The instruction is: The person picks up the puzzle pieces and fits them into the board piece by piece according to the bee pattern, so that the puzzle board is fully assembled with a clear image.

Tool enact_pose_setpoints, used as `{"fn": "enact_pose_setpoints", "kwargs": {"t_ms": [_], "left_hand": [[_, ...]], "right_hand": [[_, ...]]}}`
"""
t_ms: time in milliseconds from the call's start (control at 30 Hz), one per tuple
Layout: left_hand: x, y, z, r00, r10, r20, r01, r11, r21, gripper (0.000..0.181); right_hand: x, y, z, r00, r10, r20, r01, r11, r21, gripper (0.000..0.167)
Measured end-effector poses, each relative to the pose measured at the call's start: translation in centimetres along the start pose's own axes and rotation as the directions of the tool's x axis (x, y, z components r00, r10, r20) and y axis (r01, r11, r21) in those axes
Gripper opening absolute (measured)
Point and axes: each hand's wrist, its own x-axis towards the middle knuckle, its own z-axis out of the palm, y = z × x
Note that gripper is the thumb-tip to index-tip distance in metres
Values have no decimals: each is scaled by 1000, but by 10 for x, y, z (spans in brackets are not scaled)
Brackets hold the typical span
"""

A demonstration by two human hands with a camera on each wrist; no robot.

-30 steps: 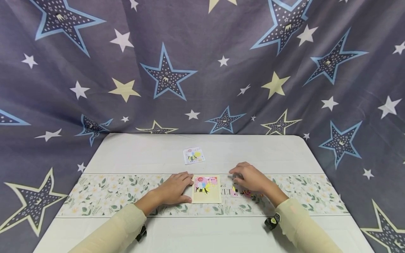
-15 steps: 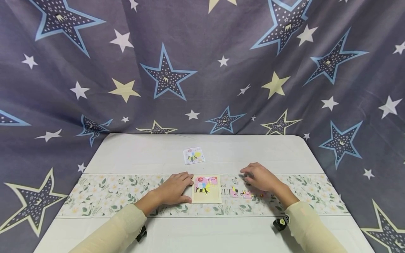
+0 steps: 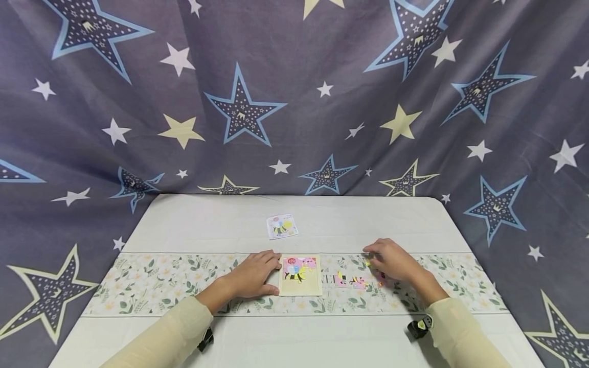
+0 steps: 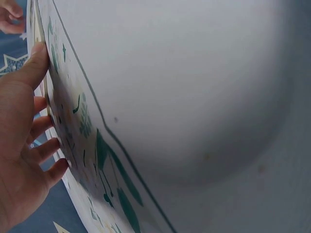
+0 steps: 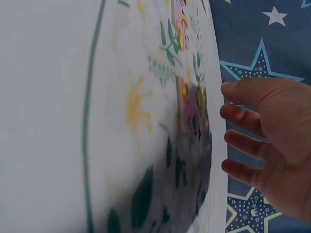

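A square cream tray lies on the floral runner, with joined bee-picture pieces filling its upper part. My left hand rests along the tray's left edge, fingers spread; the left wrist view shows this hand with its thumb at the edge. Right of the tray lie loose pink pieces. My right hand hovers over the pieces at the right end of this group, partly covering them. In the right wrist view this hand has relaxed, slightly bent fingers and holds nothing, beside a pink piece.
A square card with a bee picture lies on the white table behind the tray. A floral runner crosses the table. Behind the table hangs a grey curtain with stars.
My right hand has moved to the right, away from the tray, uncovering more of the pink pieces. The left hand and the tray have stayed in place.
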Motion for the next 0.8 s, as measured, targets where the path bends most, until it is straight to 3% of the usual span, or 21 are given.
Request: {"fn": "enact_pose_setpoints", "kwargs": {"t_ms": [133, 400, 800], "left_hand": [[0, 0, 0, 1000, 0, 1, 0, 1000, -4, 68], [1, -2, 2, 1000, 2, 5, -2, 1000, 7, 69], [1, -1, 2, 1000, 0, -1, 0, 1000, 3, 68]], "right_hand": [[-5, 4, -1, 1000, 5, 7, -5, 1000, -5, 26], [-13, 11, -1, 998, -58, 11, 58, 998, 2, 24], [-11, 9, -1, 999, -54, 3, 54, 998, -35, 23]]}}
